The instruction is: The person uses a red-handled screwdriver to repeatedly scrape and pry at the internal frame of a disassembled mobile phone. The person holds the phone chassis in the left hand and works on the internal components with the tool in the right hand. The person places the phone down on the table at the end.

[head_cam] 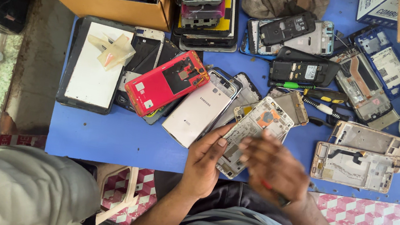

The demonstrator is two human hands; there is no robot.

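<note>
Your left hand (204, 161) grips the lower edge of an opened white phone body (253, 134), tilted at the near edge of the blue table (105, 136). Your right hand (274, 170), blurred, closes around a red-handled tool (272, 187) just beside it. A red phone frame (165, 83) lies farther left.

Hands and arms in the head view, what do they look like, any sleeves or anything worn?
Both forearms are bare, with no sleeves reaching them, and no gloves. The left hand shows short nails and no ring. The right hand is motion-blurred, so rings cannot be told; something dark sits at its wrist, unclear what.
</note>
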